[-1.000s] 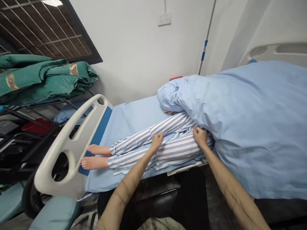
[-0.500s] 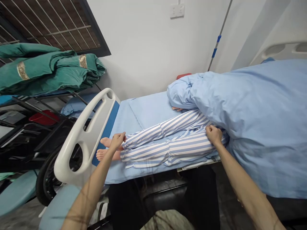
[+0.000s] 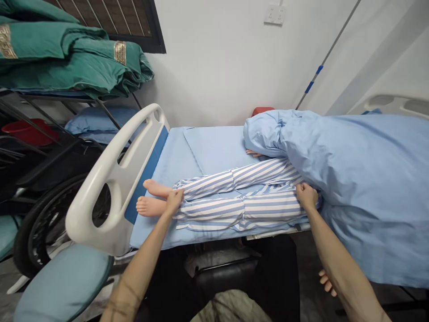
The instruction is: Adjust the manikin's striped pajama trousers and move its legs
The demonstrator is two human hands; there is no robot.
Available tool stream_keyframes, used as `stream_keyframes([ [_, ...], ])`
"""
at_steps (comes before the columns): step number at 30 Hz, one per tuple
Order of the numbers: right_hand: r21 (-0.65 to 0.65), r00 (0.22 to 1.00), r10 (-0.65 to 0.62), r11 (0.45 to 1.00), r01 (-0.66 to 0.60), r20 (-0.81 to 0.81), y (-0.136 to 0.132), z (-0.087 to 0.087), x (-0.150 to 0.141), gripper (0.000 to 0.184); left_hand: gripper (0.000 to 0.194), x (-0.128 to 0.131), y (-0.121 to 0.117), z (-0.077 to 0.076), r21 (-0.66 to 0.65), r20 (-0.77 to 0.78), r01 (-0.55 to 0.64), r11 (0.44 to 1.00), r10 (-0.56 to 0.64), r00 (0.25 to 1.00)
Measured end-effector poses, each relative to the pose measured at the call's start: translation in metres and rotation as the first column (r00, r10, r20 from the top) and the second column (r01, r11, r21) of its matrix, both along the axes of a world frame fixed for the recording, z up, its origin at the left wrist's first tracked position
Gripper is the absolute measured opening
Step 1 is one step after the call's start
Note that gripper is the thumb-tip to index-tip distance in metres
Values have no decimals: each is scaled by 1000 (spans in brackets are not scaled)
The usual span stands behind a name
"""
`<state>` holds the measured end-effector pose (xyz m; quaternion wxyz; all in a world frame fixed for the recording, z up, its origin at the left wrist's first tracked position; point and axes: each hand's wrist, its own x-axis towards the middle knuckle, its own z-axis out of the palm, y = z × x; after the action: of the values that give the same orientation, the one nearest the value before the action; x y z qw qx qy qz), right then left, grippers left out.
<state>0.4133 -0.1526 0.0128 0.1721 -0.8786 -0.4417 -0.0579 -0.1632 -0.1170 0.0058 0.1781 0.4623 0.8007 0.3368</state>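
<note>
Blue-and-white striped trousers (image 3: 214, 213) cover the legs of a manikin lying on the bed (image 3: 214, 147). My left hand (image 3: 174, 201) is closed on the trouser cuff near the ankles. At the upper thigh, beside the quilt's edge, my right hand (image 3: 306, 196) grips the striped fabric in a fist. The bare feet (image 3: 152, 206) stick out past the cuffs toward the footboard. A light-blue quilt (image 3: 362, 179) hides the manikin's upper body, though one of its hands (image 3: 254, 153) shows at the quilt's edge.
A white footboard (image 3: 110, 188) rises at the left end of the bed. Beyond it stand a wheelchair wheel (image 3: 30, 232), a red basin (image 3: 31, 132) and folded green cloth (image 3: 83, 62). A stool (image 3: 63, 281) sits at lower left. Several fingers (image 3: 326, 282) hang below the bed's near side.
My left hand has shifted from over the ankles to the trouser cuff and now pinches it. My right hand keeps its hold at the thigh. The view has tilted and shifted.
</note>
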Motion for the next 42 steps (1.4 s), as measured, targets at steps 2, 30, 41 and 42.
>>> stream_keyframes([
  [2,-69,1000,1,998,-1,-6,4,10,-5,27,32,14,-3,-15,-93,-61,84,992,-90,994],
  [30,385,448,674,719,-578,-587,37,-42,-427,41,37,64,-13,-28,-27,-159,200,979,-202,966],
  [41,431,376,805,572,-697,-460,16,11,-395,38,30,73,-25,-17,-264,-321,227,937,-307,896],
  [42,425,395,787,598,-680,-475,17,10,-388,38,31,75,-25,-17,-253,-310,214,943,-288,906],
])
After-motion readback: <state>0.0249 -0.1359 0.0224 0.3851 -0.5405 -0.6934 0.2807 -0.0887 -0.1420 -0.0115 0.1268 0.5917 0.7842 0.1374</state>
